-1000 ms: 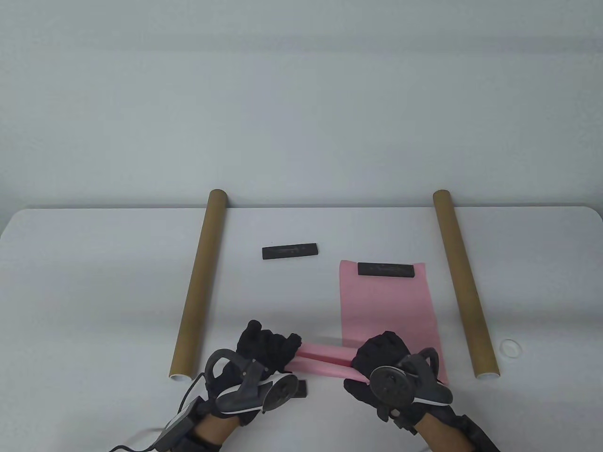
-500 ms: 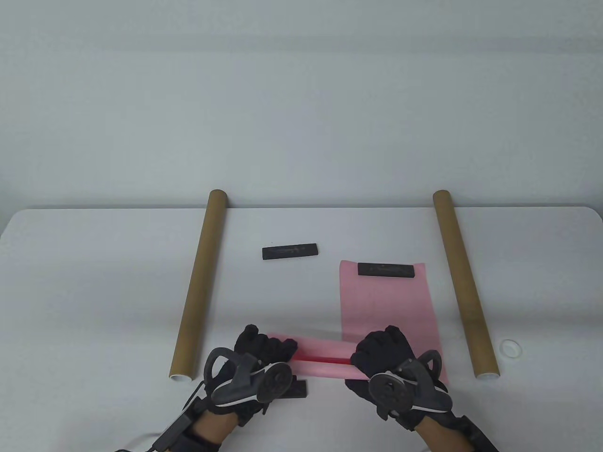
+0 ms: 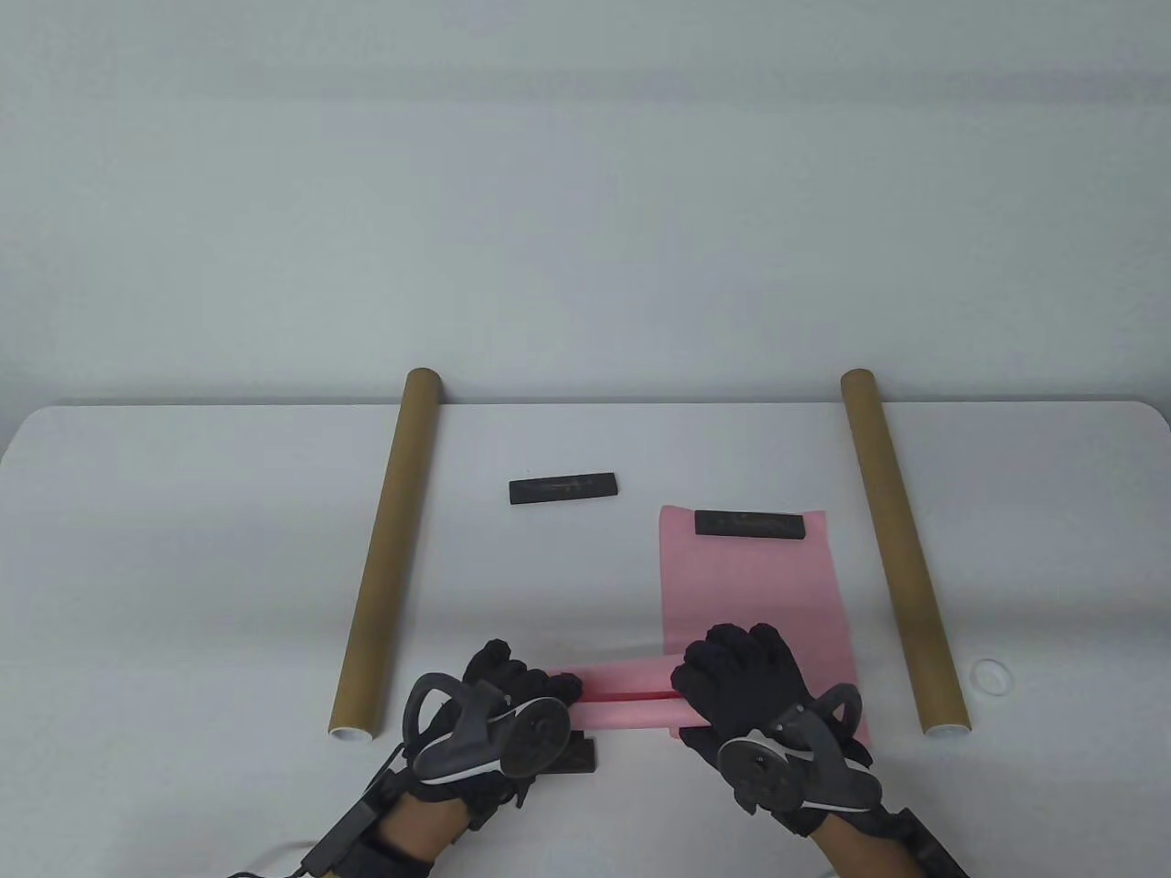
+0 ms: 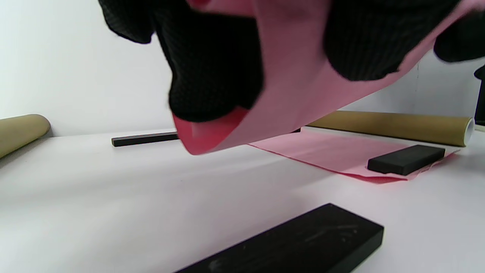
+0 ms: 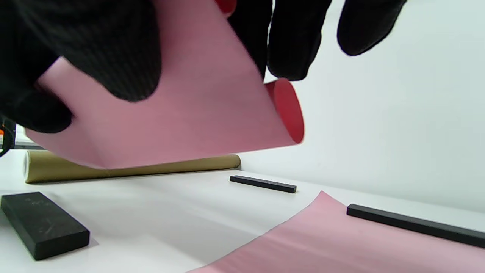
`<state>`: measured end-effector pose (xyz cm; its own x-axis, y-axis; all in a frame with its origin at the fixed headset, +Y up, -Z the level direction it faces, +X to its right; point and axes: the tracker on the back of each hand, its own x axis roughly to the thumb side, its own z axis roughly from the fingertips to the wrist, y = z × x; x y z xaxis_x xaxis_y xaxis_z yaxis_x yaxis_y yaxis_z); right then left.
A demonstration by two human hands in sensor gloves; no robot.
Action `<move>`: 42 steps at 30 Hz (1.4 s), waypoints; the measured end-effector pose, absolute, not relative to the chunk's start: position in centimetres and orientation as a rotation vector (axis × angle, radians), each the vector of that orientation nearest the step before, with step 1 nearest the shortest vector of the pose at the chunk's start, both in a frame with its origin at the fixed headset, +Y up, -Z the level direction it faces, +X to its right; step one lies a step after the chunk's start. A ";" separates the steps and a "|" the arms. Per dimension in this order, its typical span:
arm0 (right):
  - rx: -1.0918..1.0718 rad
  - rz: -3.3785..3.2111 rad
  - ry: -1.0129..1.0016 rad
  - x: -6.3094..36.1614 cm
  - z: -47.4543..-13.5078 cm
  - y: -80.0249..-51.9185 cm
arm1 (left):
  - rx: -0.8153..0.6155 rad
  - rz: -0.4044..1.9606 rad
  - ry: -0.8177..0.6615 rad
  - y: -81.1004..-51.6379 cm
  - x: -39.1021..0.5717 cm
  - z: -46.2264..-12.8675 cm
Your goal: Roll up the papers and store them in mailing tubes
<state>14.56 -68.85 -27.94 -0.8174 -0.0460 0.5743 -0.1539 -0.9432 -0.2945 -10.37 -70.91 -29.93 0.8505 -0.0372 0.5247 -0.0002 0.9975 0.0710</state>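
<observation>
A partly rolled pink paper (image 3: 627,700) lies crosswise between my hands, just above the table's front. My left hand (image 3: 540,686) grips its left end, and my right hand (image 3: 723,663) curls over its right end. In the left wrist view my fingers (image 4: 216,76) pinch the paper (image 4: 295,87). In the right wrist view the roll (image 5: 189,110) shows its red inner side at its open end. Two brown mailing tubes lie lengthwise, one on the left (image 3: 384,558) and one on the right (image 3: 901,549). A second pink sheet (image 3: 750,585) lies flat under a black bar (image 3: 750,524).
A black bar (image 3: 563,488) lies mid-table. Another black bar (image 3: 578,745) lies by my left hand. A further bar (image 4: 405,159) holds down the flat sheet's near end. A small white ring (image 3: 991,675) sits at the right, beside the right tube.
Both hands have turned the pink paper into a tighter, narrower roll. My right hand's fingers have reached further forward and left over it. Nothing else moved.
</observation>
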 end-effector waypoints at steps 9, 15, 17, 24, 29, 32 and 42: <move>0.910 2.875 -0.394 15.2 -28.5 -68.8 | 0.211 -0.135 -0.564 -70.1 -9.8 -29.1; 0.921 2.931 -0.509 14.9 -28.2 -68.9 | 0.165 -0.078 -0.560 -70.1 -10.1 -29.4; 0.920 2.924 -0.507 14.8 -28.2 -68.9 | 0.158 -0.083 -0.561 -70.2 -10.1 -29.4; 0.936 2.874 -0.418 15.1 -28.4 -68.9 | 0.234 -0.138 -0.570 -70.0 -9.7 -29.0; 0.944 2.897 -0.493 15.1 -28.1 -68.8 | 0.184 -0.100 -0.571 -70.1 -9.8 -29.2; 0.954 2.917 -0.569 14.9 -27.7 -68.7 | 0.149 -0.076 -0.567 -70.2 -9.9 -29.4; 0.969 2.877 -0.430 14.6 -28.0 -68.8 | 0.191 -0.126 -0.603 -70.2 -9.6 -29.0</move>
